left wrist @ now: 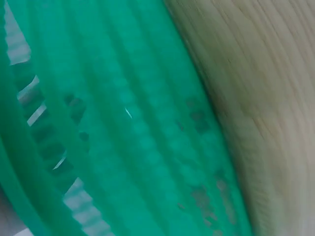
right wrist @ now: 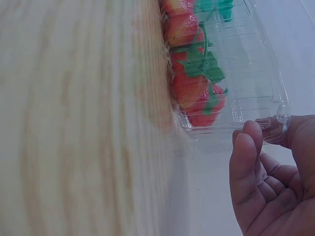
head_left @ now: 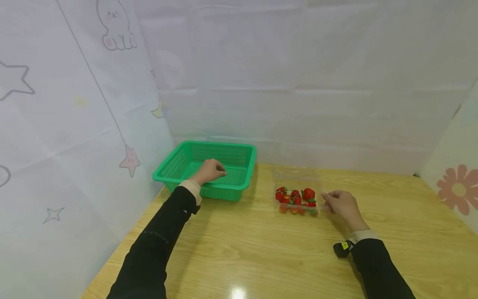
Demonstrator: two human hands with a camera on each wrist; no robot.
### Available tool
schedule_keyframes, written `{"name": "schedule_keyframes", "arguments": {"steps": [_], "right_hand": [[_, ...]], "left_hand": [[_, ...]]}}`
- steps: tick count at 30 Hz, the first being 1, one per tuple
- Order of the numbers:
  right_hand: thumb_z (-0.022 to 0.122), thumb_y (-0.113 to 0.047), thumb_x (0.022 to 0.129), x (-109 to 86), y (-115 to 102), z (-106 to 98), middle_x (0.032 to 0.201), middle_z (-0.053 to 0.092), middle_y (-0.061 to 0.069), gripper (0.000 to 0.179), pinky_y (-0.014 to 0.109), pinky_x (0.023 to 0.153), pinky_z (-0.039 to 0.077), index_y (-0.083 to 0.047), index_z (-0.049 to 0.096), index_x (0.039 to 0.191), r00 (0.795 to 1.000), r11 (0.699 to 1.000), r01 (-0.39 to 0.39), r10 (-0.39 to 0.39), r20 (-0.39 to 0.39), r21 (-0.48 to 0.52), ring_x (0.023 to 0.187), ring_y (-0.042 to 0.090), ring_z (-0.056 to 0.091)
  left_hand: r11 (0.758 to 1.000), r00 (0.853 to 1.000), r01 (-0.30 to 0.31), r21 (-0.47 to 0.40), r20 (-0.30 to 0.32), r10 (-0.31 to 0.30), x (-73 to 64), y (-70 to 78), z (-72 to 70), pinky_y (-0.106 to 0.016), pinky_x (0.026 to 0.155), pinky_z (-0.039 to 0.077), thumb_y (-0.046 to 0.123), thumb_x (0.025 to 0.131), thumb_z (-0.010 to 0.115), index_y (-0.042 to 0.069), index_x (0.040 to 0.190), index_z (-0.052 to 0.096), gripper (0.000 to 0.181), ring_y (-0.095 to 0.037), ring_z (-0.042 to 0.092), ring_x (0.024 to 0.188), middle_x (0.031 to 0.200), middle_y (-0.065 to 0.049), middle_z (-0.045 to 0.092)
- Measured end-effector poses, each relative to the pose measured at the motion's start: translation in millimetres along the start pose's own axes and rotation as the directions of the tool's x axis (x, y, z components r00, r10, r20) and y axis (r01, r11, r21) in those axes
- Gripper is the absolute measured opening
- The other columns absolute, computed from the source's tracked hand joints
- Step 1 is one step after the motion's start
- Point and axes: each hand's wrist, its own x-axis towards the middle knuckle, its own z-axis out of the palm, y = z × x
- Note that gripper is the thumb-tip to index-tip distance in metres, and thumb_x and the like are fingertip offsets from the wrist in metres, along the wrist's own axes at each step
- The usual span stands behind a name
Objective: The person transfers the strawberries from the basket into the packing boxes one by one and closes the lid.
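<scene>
In the head view my left hand [head_left: 210, 171] hovers over the green plastic basket [head_left: 248, 174], its fingers bent downward and nothing visible between them. The left wrist view shows the slotted side of that basket [left wrist: 123, 113] but not the hand. A clear plastic box [head_left: 276, 182] of red strawberries [head_left: 296, 199] with green leaves stands to the basket's right. My right hand [head_left: 342, 203] is at the box's right edge. From the right wrist, thumb and fingers [right wrist: 243, 157] pinch the box's corner, and the thumb partly shows through the plastic.
All of this stands on a light wood table [head_left: 239, 245]. Behind it hangs a pale wall sheet [head_left: 298, 104], close to the basket's rear rim. Another patterned sheet [head_left: 67, 166] runs along the left side.
</scene>
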Motion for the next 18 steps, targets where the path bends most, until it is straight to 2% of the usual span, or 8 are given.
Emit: {"name": "schedule_keyframes", "arguments": {"steps": [4, 10, 13, 16, 18], "right_hand": [[0.054, -0.041, 0.099, 1.3, 2, 1, 0.079, 0.067, 0.011, 0.054, 0.033, 0.061, 0.056, 0.011, 0.062, 0.112, 1.0, 1.0, -0.006, 0.006, -0.004, 0.006, 0.068, 0.023, 0.065], [0.054, -0.037, 0.1, 1.0, 3, -1, 0.08, 0.067, 0.012, 0.051, 0.034, 0.061, 0.056, 0.011, 0.061, 0.112, 1.0, 1.0, -0.007, 0.007, -0.007, 0.02, 0.069, 0.024, 0.065], [0.054, -0.037, 0.1, 0.2, 3, -2, 0.08, 0.067, 0.01, 0.051, 0.034, 0.062, 0.056, 0.012, 0.061, 0.112, 1.0, 1.0, -0.012, 0.012, -0.001, 0.021, 0.069, 0.023, 0.065], [0.054, -0.039, 0.1, -0.7, 2, -2, 0.078, 0.066, 0.008, 0.052, 0.034, 0.062, 0.056, 0.011, 0.061, 0.111, 1.0, 0.999, -0.021, 0.021, 0.006, 0.024, 0.069, 0.022, 0.065], [0.054, -0.038, 0.1, -1.1, 1, -3, 0.078, 0.066, 0.008, 0.05, 0.034, 0.062, 0.056, 0.011, 0.061, 0.111, 1.0, 0.999, -0.023, 0.023, 0.007, 0.023, 0.069, 0.022, 0.065]], "left_hand": [[0.998, 0.996, 0.062, 0.022, 0.068, -0.063, -5.2, -15.8, -8.0, -0.044, 0.083, 0.053, 0.017, 0.094, 0.067, 0.001, 0.111, 0.071, 0.024, -0.031, 0.063, 0.1, 0.109, -0.014, 0.067], [0.987, 0.98, 0.12, 0.104, 0.144, -0.134, -9.4, -20.6, -14.3, -0.045, 0.084, 0.052, 0.018, 0.094, 0.067, 0.001, 0.105, 0.074, 0.022, -0.033, 0.062, 0.103, 0.113, -0.017, 0.066], [0.972, 0.96, 0.168, 0.166, 0.195, -0.2, -8.8, -19.4, -15.7, -0.046, 0.089, 0.05, 0.019, 0.096, 0.064, -0.001, 0.113, 0.071, 0.027, -0.035, 0.059, 0.109, 0.122, -0.019, 0.063], [0.948, 0.928, 0.208, 0.24, 0.257, -0.269, -6.7, -18.1, -17.1, -0.048, 0.096, 0.046, 0.018, 0.099, 0.057, -0.004, 0.127, 0.061, 0.036, -0.038, 0.052, 0.12, 0.133, -0.021, 0.055], [0.934, 0.909, 0.214, 0.286, 0.292, -0.298, -4.6, -17.3, -17.6, -0.049, 0.101, 0.042, 0.018, 0.101, 0.052, -0.005, 0.134, 0.054, 0.04, -0.039, 0.046, 0.127, 0.138, -0.022, 0.05]]}}
